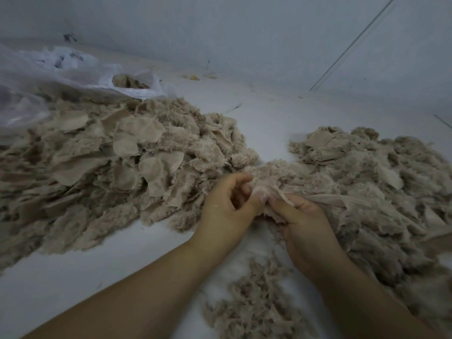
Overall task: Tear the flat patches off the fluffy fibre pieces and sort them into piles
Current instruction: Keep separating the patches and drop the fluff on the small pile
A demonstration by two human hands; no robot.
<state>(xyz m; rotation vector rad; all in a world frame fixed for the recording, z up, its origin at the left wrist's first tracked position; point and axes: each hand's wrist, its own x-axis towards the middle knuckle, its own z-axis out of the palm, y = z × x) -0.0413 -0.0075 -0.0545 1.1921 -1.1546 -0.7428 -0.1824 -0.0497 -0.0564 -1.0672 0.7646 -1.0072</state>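
Note:
A beige fluffy fibre piece (266, 189) is held between both hands at the centre of the view. My left hand (225, 209) pinches its left edge with thumb and curled fingers. My right hand (305, 226) grips the piece from the right, thumb pressed near my left thumb, and a flat strip (330, 199) stretches rightward from it. A large pile of fluffy pieces with flat round patches (110, 162) lies to the left. Another heap (371, 182) spreads on the right. A small pile of loose fluff (254, 304) lies between my forearms.
All of it lies on a white surface (266, 113) that meets a pale wall behind. At the back left sits a clear plastic bag (73, 72) with some beige fibre inside. A thin rod (352, 45) leans against the wall at the right.

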